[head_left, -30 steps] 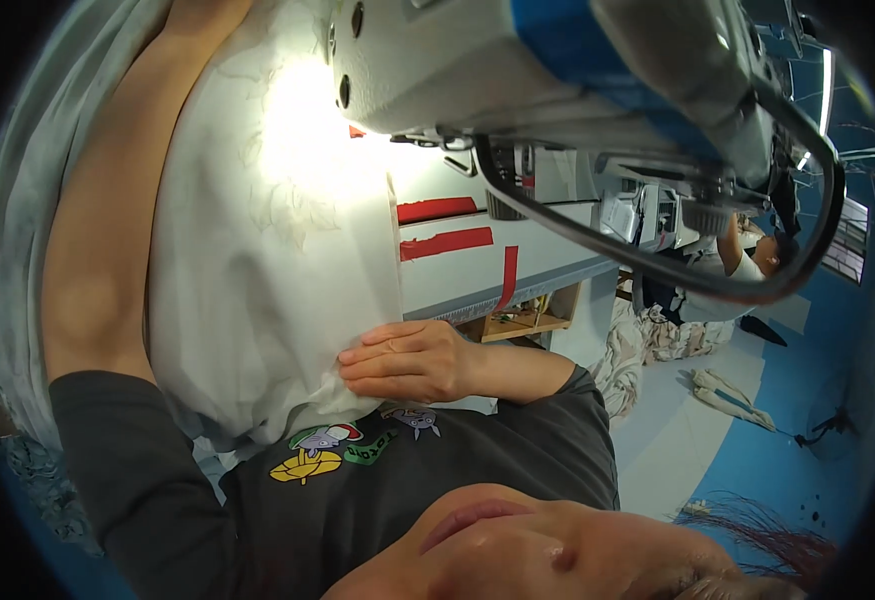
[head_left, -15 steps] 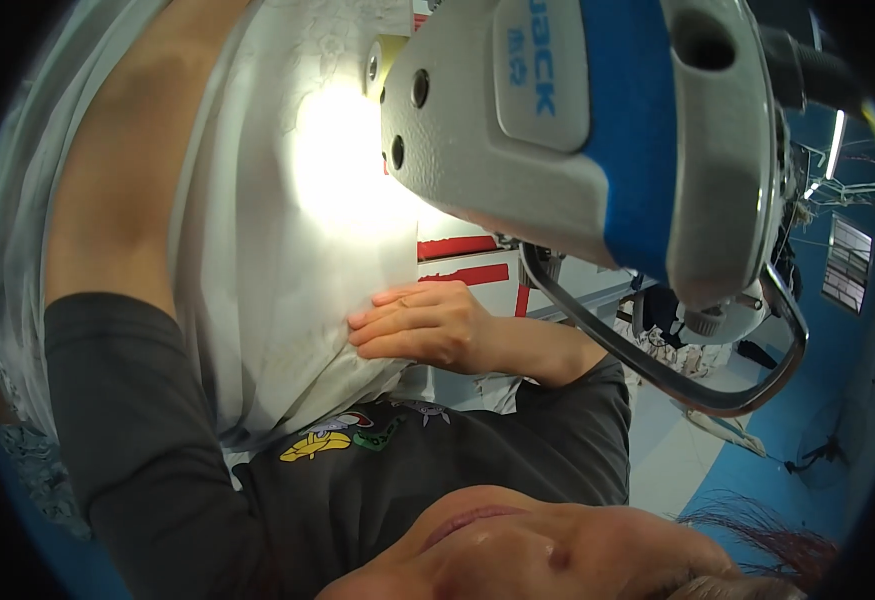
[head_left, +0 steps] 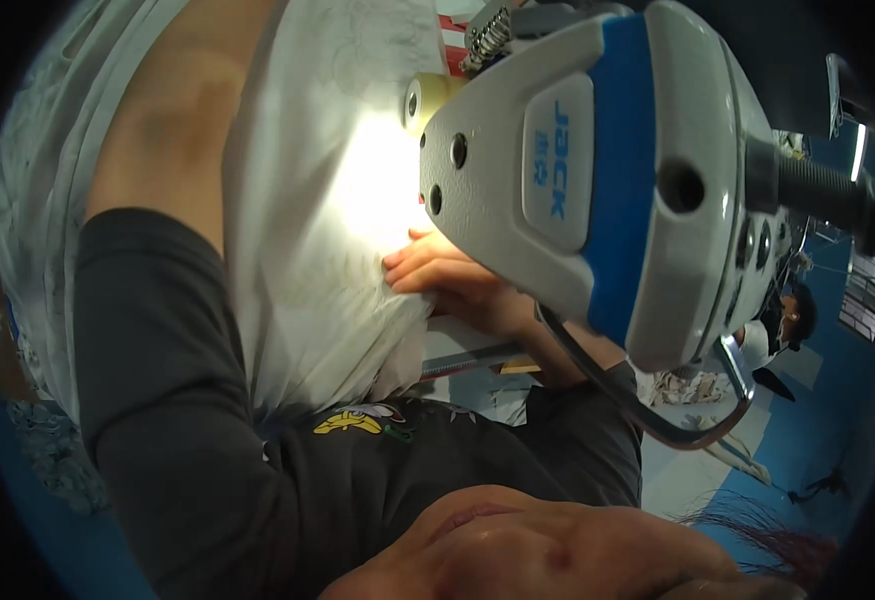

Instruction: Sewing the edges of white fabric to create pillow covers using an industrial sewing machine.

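A large white cloth (head_left: 307, 300) spreads from the left across to the sewing machine (head_left: 497, 180), which is white with a blue band. Bright light from its head falls on the fabric. My right hand (head_left: 447, 275) lies on the cloth beside the lit patch, fingers stretched out and close together, its thumb hidden. The machine head covers part of this hand's back. On the left my bare left forearm (head_left: 172, 120) reaches over the cloth and leaves the view at the top, so my left hand does not show.
A pale yellow roll (head_left: 425, 103) stands by the machine head. Below the head curves a bent metal bar (head_left: 697, 440), close to my right forearm. Piled fabric (head_left: 687, 390) and another person (head_left: 795, 318) are in the right background. More cloth (head_left: 47, 450) lies low at the left.
My right hand has moved up the cloth toward the lamp light and partly behind the machine head. The whole view has shifted, showing more of the machine and the yellow roll.
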A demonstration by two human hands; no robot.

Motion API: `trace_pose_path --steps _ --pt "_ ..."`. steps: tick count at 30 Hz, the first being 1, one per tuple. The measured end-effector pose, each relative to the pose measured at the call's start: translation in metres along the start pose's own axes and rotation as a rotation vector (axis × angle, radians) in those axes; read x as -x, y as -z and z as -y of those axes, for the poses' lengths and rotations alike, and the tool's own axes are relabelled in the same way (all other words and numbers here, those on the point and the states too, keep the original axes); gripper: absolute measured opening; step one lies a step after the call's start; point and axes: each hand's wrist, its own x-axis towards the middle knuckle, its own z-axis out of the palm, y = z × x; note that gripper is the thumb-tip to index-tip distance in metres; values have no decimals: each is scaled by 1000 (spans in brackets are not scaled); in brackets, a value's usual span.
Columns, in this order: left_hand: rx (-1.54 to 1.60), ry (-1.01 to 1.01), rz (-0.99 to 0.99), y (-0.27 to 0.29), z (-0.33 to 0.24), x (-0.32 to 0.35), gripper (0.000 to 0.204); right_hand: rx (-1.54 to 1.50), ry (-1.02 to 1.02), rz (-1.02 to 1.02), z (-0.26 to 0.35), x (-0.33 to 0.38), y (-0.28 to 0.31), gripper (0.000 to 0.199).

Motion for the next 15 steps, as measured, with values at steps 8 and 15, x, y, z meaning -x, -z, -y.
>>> trace_pose_path --steps 8,15 --pt "-201 -31 124 215 -74 282 81 110 76 -95 -5 13 -7 18" --pt "-616 390 363 271 32 334 38 128 93 -104 -1 3 -11 21"
